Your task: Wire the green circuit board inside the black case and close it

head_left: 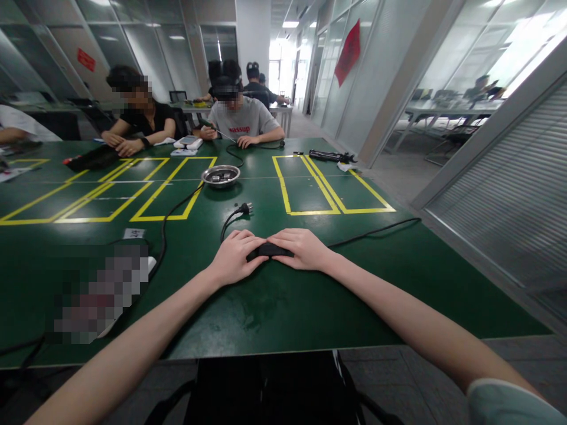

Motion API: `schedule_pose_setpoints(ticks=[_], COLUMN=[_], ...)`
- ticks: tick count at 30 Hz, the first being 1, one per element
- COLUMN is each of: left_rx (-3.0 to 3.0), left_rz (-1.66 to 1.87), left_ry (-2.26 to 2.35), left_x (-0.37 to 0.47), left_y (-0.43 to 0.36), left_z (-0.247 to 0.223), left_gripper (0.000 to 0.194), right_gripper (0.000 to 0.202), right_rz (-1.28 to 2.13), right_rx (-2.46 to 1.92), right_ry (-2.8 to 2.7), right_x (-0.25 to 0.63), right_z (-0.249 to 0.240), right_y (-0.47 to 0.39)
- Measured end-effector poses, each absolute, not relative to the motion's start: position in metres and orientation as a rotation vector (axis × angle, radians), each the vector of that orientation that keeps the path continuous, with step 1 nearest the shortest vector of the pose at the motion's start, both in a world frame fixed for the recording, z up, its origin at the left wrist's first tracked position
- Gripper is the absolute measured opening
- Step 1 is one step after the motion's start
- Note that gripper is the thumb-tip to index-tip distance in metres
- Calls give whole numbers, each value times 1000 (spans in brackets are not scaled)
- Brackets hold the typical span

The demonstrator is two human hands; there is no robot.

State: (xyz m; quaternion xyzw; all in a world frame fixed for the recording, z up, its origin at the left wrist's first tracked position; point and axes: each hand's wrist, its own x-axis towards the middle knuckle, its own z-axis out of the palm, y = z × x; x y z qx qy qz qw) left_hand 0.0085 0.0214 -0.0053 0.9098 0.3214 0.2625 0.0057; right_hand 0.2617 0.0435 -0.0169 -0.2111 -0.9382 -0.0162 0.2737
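Both hands grip a black power adapter (270, 250) low over the green table, in front of me. My left hand (239, 255) closes round its left end, thumb below and fingers on top. At the right end, my right hand (299, 248) holds it the same way. Beyond my left hand lies a black two-pin plug (244, 209), whose short cord (225, 225) runs back to that hand. From beside my right hand a thin black cable (376, 233) stretches right across the table. The fingers cover much of the adapter.
A metal bowl (220, 176) with small metal pieces stands ahead on the table (283, 319). Yellow tape outlines (314, 212) mark its surface. To the left, a blurred-out object (104, 295) lies by a black cord (165, 236). Two people sit across, one holding a screwdriver.
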Motion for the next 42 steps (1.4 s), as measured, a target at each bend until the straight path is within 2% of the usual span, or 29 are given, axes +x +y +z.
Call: schedule_pose_setpoints(ticks=[8,13,20,25,31,38,42], left_rx=[2584,2527,2712,2781,2748,2790,2792], left_rz=[722,809,844,808,741,733,694], left_ry=[1090,1008,1007,1038,1057,1044,1066], left_x=[11,8,6,4,8,8,8], left_y=[21,21,23,23,22,24,24], left_z=[1,1,-4,-6,-6,-7,-7], left_gripper=[39,35,31,32,29,31,30], right_gripper=[31,35,50,33,36,29,30], right_rz=[-262,-297,-84,114,22,151,78], right_rx=[-419,-495,-645,-714,-664,-711,-665], right_ry=[-2519,-2473,-2562,-2570,-2569,-2514,-2487], right_x=[260,261,264,263,260,258,257], right_z=[-14,-20,-20,-12,-11,-11,-14], right_y=[35,39,45,41,40,39,39])
